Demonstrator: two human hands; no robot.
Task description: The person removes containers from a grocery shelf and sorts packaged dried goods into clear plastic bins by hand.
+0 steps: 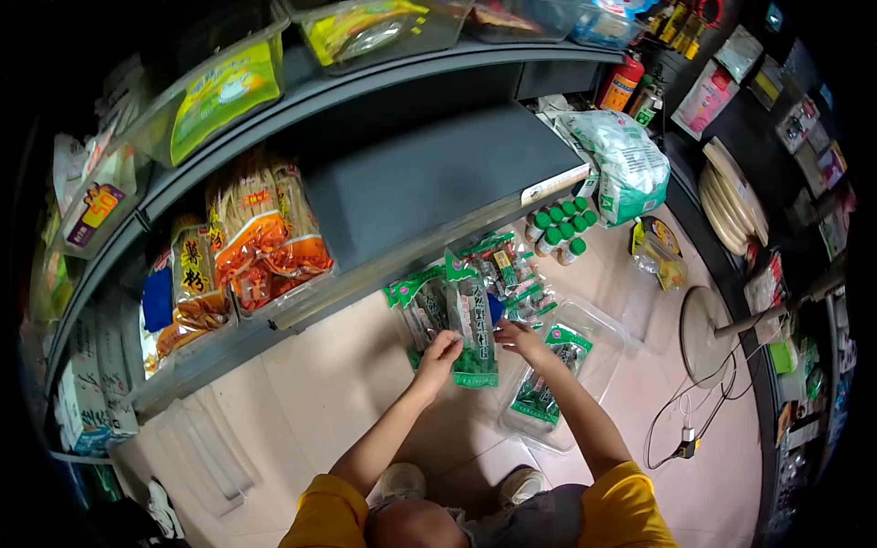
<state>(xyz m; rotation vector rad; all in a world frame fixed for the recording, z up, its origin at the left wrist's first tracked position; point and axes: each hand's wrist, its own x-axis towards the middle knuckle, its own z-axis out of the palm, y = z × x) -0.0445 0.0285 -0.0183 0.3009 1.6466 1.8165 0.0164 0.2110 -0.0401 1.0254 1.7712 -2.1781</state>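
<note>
My left hand [439, 357] is closed at the left edge of a green and clear packet [471, 320] with dark lettering, which stands nearly upright in view. My right hand [521, 339] is at the packet's right side, fingers bent, near a small blue thing [495, 309]; what they hold, if anything, is too small to tell. Similar green packets [422, 306] lie just behind on the left. Small red and green packs [519, 274] are piled behind. Right of my right hand, another green packet [551, 374] lies in a clear plastic bin [586, 402].
A grey shelf [429, 183] curves ahead, with orange noodle bags [265, 247] at its left and a white-green bag [626, 164] at its right. Green-capped bottles [559, 228] stand on the floor. A round stand base [702, 336] and cables [676, 429] are at right. A clear lid [206, 457] lies left.
</note>
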